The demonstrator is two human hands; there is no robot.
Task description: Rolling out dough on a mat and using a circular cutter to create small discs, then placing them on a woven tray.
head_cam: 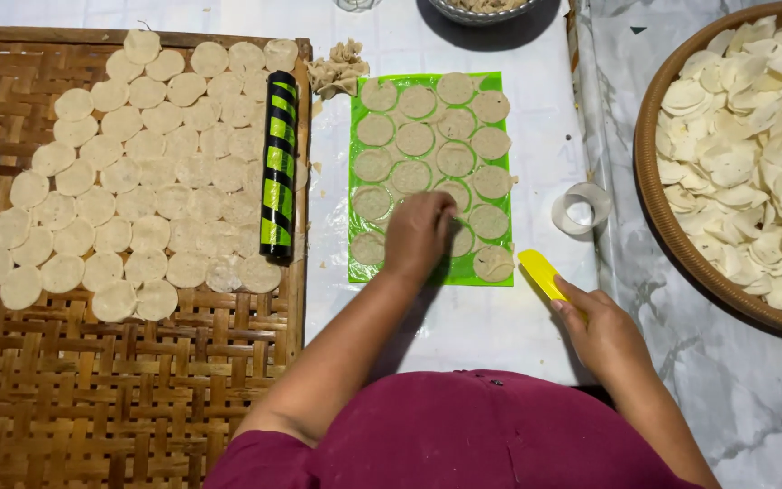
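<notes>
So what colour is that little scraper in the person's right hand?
The scraper is bright yellow, held in the right hand; the head view shows it clearly.

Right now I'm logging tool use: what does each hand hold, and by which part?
The right hand holds a yellow scraper by its near end. The left hand presses on dough rounds on the green sheet; whether it grips one cannot be told.

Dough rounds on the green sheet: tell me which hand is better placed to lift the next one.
Left, probably. The left hand already rests on the dough rounds on the green sheet; the right hand sits off the sheet, holding a yellow scraper.
</notes>
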